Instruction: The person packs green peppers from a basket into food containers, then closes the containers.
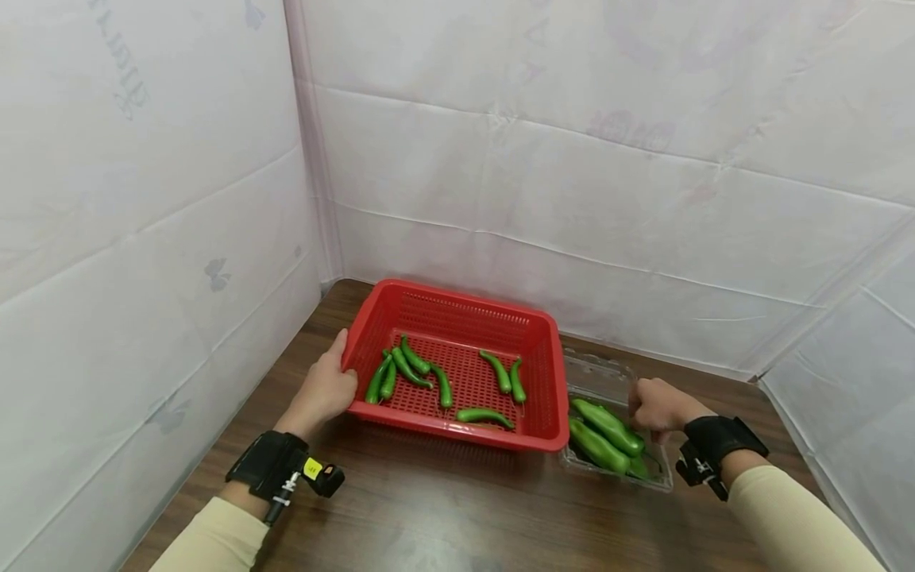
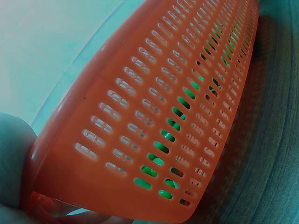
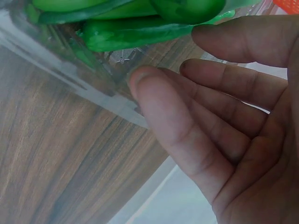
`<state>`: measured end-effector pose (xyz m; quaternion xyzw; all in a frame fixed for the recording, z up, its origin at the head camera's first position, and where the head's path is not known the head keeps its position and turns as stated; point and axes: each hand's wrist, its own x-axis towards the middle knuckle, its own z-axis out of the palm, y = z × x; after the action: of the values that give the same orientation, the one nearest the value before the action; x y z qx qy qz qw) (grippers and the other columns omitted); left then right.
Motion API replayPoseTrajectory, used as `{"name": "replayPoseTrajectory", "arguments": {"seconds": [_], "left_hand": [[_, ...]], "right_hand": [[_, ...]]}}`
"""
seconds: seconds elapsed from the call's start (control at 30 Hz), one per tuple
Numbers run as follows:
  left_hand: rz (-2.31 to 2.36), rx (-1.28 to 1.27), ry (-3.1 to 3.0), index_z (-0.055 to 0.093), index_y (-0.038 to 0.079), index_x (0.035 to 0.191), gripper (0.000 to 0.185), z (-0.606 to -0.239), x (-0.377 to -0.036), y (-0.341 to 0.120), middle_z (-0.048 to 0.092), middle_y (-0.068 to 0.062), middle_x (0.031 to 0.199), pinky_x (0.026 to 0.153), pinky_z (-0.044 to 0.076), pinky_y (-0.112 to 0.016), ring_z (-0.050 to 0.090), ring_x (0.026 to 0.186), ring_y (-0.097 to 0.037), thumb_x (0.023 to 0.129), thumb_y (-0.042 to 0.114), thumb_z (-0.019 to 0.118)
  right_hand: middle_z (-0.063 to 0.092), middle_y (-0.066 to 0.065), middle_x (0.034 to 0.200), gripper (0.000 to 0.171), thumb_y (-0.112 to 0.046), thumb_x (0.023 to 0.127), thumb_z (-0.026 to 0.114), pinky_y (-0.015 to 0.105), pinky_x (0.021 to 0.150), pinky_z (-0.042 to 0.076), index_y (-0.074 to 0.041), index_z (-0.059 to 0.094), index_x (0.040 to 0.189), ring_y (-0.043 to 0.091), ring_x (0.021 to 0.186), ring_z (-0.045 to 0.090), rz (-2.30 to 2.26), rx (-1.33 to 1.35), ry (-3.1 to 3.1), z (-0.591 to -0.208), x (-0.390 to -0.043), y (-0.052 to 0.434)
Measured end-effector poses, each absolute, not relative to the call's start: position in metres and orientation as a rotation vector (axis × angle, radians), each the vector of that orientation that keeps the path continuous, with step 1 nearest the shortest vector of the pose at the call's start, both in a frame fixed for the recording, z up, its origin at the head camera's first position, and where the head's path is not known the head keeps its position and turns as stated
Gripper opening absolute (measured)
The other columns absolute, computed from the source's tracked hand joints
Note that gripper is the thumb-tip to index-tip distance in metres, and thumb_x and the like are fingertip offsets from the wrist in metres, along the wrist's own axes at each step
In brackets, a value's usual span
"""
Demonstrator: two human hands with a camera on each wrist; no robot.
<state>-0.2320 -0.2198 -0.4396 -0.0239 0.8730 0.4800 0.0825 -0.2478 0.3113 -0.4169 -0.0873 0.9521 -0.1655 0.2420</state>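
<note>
A red perforated plastic basket [image 1: 465, 429] holds several slim green chili peppers [image 1: 411, 367] lying scattered on its floor. At its left end my left hand [image 1: 325, 393] grips the rim, the thumb on top. The left wrist view shows the basket's slotted side [image 2: 126, 112] close up, with green behind the slots. Beside the basket on the right is a clear plastic box [image 1: 665, 481] with larger green peppers [image 1: 608, 429] in it. My right hand [image 3: 219, 107] is at the box's right side with loosely bent fingers, close to the green peppers [image 3: 135, 35]. Nothing shows between its fingertips.
The box's clear lid [image 1: 596, 369] stands open at its far side. Everything is on a brown wood-grain table [image 1: 429, 508]. White sheeting walls [image 1: 572, 199] rise at the back, left and right. The basket's right end partly covers the box's left side.
</note>
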Motion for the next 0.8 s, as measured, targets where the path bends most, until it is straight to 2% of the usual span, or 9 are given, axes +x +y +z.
{"name": "replayPoseTrajectory", "arguments": {"seconds": [0.07,0.17,0.4,0.5,0.63,0.8], "left_hand": [[1.436,-0.07,2.604,-0.002,0.005,0.167,0.076,-0.439,-0.231,-0.22,0.029,-0.03,0.166,0.115,0.039,-0.066,0.042,0.147,-0.049,0.103,0.004,0.037],[1.438,-0.066,2.608,-0.002,0.005,0.167,0.076,-0.439,-0.231,-0.219,0.03,-0.03,0.166,0.116,0.039,-0.066,0.043,0.146,-0.048,0.103,0.004,0.037],[1.454,-0.083,2.585,-0.002,0.007,0.168,0.076,-0.438,-0.233,-0.218,0.027,-0.027,0.169,0.118,0.036,-0.065,0.039,0.15,-0.047,0.103,0.003,0.036],[1.456,-0.086,2.581,-0.002,0.007,0.168,0.076,-0.439,-0.233,-0.217,0.027,-0.027,0.169,0.119,0.036,-0.065,0.038,0.151,-0.046,0.103,0.003,0.037],[1.473,-0.099,2.575,-0.001,0.007,0.168,0.075,-0.439,-0.233,-0.218,0.026,-0.026,0.17,0.119,0.035,-0.065,0.037,0.152,-0.046,0.103,0.003,0.037],[1.475,-0.107,2.582,-0.001,0.008,0.168,0.075,-0.438,-0.231,-0.219,0.028,-0.027,0.169,0.119,0.036,-0.064,0.038,0.151,-0.046,0.103,0.003,0.036]], "right_hand": [[0.073,0.011,0.074,0.014,0.002,0.088,0.064,0.032,0.05,0.056,-0.004,0.076,0.084,0.019,0.049,0.065,-0.446,-0.255,2.601,-0.416,-0.249,0.311],[0.073,0.01,0.074,0.011,0.0,0.089,0.067,0.033,0.052,0.058,-0.002,0.077,0.091,0.021,0.049,0.066,-0.437,-0.284,2.601,-0.412,-0.252,0.31],[0.073,0.013,0.08,0.016,-0.002,0.092,0.066,0.033,0.055,0.054,0.004,0.075,0.104,0.019,0.053,0.064,-0.401,-0.349,2.612,-0.39,-0.265,0.298],[0.072,0.011,0.078,0.018,-0.004,0.092,0.067,0.033,0.057,0.054,0.006,0.074,0.106,0.017,0.054,0.062,-0.395,-0.401,2.628,-0.378,-0.273,0.29],[0.067,0.004,0.067,0.011,-0.005,0.093,0.066,0.031,0.056,0.048,0.001,0.074,0.094,0.014,0.052,0.057,-0.406,-0.501,2.682,-0.365,-0.288,0.275],[0.063,0.001,0.067,0.011,-0.007,0.092,0.064,0.031,0.059,0.045,-0.004,0.074,0.086,0.014,0.057,0.054,-0.368,-0.593,2.796,-0.351,-0.304,0.246]]}}
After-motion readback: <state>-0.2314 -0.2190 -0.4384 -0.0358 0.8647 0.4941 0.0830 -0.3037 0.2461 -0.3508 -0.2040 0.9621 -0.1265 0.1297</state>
